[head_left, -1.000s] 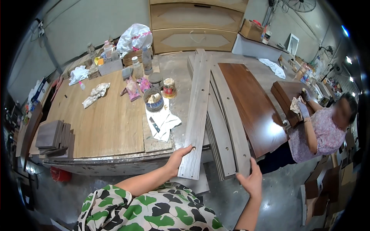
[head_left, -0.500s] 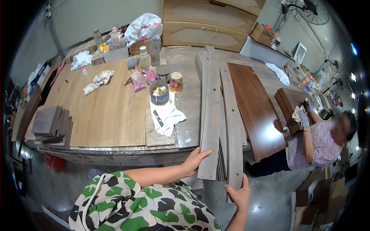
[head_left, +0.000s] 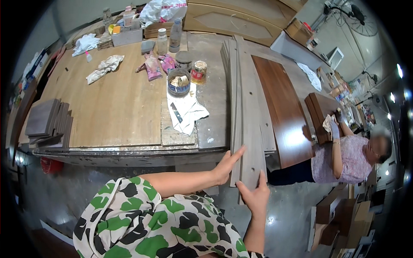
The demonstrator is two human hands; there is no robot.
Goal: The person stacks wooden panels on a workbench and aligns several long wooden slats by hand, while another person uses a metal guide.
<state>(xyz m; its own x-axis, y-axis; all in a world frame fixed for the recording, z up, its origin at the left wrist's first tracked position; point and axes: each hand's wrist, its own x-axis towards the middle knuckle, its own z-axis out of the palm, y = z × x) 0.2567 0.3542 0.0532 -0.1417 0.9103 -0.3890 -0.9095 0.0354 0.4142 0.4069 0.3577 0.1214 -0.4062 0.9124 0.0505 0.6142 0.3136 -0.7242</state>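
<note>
Long grey wooden boards with drilled holes lie stacked lengthwise, their near ends jutting past the table's front edge. On the left side of the stack my left hand [head_left: 225,167] grips the boards, its fingertips on top near their ends. My right hand [head_left: 255,194] holds the near end of the top grey board [head_left: 251,129], thumb on the left and a finger along the right edge. This board rests over another grey board [head_left: 235,133] at the left. Fingers beneath the boards are hidden.
To the right lies a glossy brown panel [head_left: 284,120]. A co-worker [head_left: 340,159] in gloves wipes a stack of brown boards [head_left: 316,114]. Left of my boards are an open tin [head_left: 199,72], a bowl [head_left: 179,84], a white cloth [head_left: 189,116] with a knife, and stacked small boards [head_left: 45,118].
My right hand has moved left and slightly away from me, bringing its board over the left one, so the gap between them is closed. My left hand moved slightly farther away.
</note>
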